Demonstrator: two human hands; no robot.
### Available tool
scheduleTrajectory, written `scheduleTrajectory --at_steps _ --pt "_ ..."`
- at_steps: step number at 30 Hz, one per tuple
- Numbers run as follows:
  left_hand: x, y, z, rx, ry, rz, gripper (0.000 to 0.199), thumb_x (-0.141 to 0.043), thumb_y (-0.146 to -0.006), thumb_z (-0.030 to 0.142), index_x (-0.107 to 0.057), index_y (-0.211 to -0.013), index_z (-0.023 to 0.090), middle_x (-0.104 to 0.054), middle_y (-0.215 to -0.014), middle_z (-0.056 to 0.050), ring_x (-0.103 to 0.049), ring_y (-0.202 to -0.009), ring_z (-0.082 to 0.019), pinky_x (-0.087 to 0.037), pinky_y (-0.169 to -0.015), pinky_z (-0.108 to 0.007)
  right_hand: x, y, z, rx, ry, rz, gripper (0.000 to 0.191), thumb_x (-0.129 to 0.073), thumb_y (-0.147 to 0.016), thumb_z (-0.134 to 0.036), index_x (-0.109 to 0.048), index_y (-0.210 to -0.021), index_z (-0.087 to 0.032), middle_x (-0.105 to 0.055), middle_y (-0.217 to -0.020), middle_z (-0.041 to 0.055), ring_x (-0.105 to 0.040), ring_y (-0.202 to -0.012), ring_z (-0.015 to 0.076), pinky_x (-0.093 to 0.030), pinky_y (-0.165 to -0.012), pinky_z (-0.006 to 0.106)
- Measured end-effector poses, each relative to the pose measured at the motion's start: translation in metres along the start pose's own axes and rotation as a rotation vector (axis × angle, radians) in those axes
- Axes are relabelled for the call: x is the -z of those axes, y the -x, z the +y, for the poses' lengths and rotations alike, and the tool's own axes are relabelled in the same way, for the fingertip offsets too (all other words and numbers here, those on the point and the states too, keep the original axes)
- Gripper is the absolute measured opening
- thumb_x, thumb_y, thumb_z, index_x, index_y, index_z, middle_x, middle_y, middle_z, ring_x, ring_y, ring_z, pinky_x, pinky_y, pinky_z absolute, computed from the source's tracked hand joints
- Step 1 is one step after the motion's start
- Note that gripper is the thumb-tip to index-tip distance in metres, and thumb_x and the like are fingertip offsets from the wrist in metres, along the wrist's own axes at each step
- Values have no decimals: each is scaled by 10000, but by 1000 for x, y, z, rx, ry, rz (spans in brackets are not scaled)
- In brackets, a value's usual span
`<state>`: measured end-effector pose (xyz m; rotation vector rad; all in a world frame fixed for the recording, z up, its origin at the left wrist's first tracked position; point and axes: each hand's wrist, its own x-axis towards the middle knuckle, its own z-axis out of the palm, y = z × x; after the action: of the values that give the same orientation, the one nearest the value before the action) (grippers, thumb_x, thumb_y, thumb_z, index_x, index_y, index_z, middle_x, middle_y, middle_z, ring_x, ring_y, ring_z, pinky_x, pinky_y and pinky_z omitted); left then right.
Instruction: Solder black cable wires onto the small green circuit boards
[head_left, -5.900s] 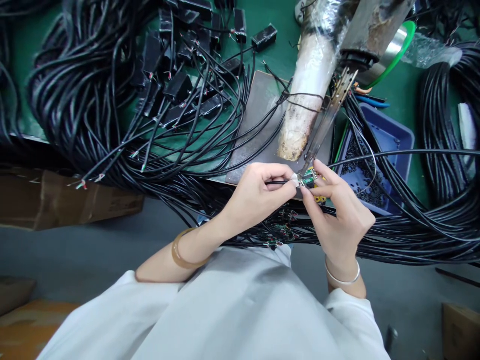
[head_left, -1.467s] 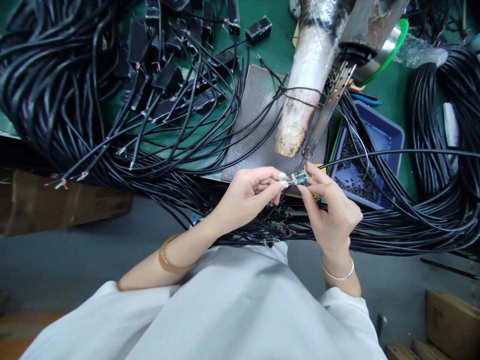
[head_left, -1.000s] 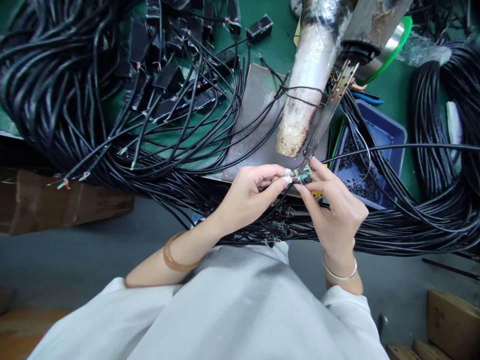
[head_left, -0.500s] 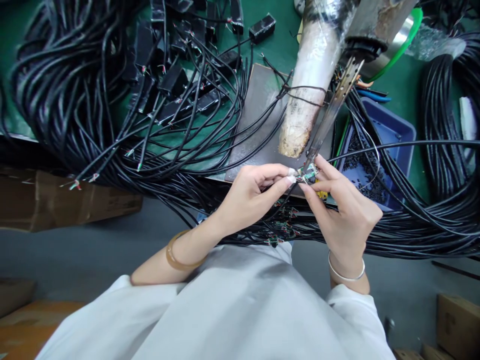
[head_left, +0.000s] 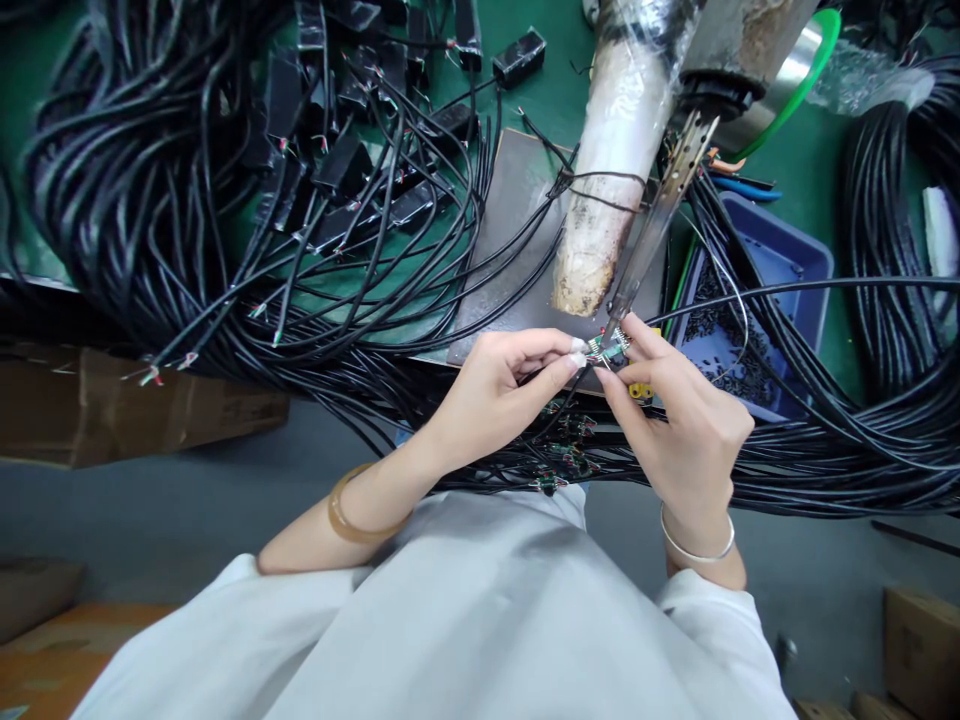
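Note:
A small green circuit board (head_left: 615, 347) with rows of pins is held between my two hands, under the tip of a soldering iron (head_left: 646, 240). The iron hangs fixed from above, pointing down. My left hand (head_left: 517, 385) pinches the thin wires at the board's left end between thumb and index finger. On the other side, my right hand (head_left: 675, 410) has its fingertips closed around the board's right edge. A thin silver solder wire (head_left: 742, 310) loops down toward my right hand; its end is hidden. Whether my fingers also grip it I cannot tell.
A plastic-wrapped tube (head_left: 600, 200) slants beside the iron. Black cables (head_left: 150, 180) with black boxes (head_left: 341, 168) cover the left side. A blue tray (head_left: 802, 265) of small black pieces stands at right, near coiled cable (head_left: 877, 240). More boards (head_left: 570, 460) hang at the table edge.
My right hand has shifted slightly left, and the solder wire's loop has moved left with a changed curve. My left hand keeps its pinch. The whole view has drifted slightly.

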<state>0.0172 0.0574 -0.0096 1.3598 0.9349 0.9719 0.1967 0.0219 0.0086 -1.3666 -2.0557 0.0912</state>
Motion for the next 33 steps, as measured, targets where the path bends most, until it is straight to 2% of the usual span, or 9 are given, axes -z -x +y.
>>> scheduleTrajectory --at_steps 5,13,18,23,26,28,31,33 --pt "2 0 4 2 -19 1 167 -642 -908 249 -743 -905 117 -711 -739 -24 -509 -540 -62 -409 -490 -171 4 -3 -2 20 24 13 134 -713 -865 -142 -590 -845 -192 -681 -1317 95 -755 -995 164 -617 -863 238" --pt "3 3 -2 34 -28 -35 156 -644 -907 246 -730 -886 118 -703 -726 -20 -515 -544 -65 -451 -543 -180 -3 4 1 10 20 -27 135 -685 -894 -175 -567 -836 -207 -673 -1333 71 -760 -972 170 -620 -833 254" --pt "4 10 -9 42 -33 3 163 -697 -876 288 -702 -878 126 -678 -741 -29 -581 -637 -97 -488 -602 -196 1 8 -1 -1 7 37 129 -681 -889 -145 -582 -897 -226 -718 -1262 46 -754 -968 153 -617 -832 258" --pt "11 15 -12 -41 -64 -123 153 -713 -860 271 -736 -817 125 -705 -740 -45 -586 -637 -105 -472 -580 -196 5 21 -1 -139 -193 8 104 -634 -916 -146 -580 -942 -230 -755 -1112 28 -735 -983 150 -617 -737 257" --pt "13 19 -14 -76 -79 -159 116 -702 -857 235 -747 -816 136 -721 -736 -35 -597 -636 -107 -479 -617 -207 5 27 1 -207 -261 -50 75 -612 -933 -169 -562 -933 -224 -737 -1139 34 -722 -881 127 -601 -686 254" --pt "13 22 -15 -89 -93 -160 103 -684 -864 219 -743 -831 142 -711 -708 -18 -584 -614 -100 -462 -605 -204 4 29 1 -223 -277 -88 64 -608 -939 -183 -556 -925 -218 -726 -1074 20 -688 -774 97 -580 -654 239" --pt "10 28 -14 -64 -141 -162 182 -620 -909 232 -698 -774 139 -627 -584 20 -476 -508 -70 -357 -498 -192 2 29 0 -251 -297 -99 81 -619 -938 -214 -550 -896 -209 -659 -886 -19 -604 -640 65 -523 -573 206" --pt "8 30 -12 -48 -166 -165 252 -569 -936 226 -654 -714 142 -566 -536 39 -392 -459 -55 -293 -461 -198 1 28 -1 -284 -296 -80 107 -631 -932 -237 -548 -874 -204 -622 -829 -32 -552 -578 51 -481 -528 197"
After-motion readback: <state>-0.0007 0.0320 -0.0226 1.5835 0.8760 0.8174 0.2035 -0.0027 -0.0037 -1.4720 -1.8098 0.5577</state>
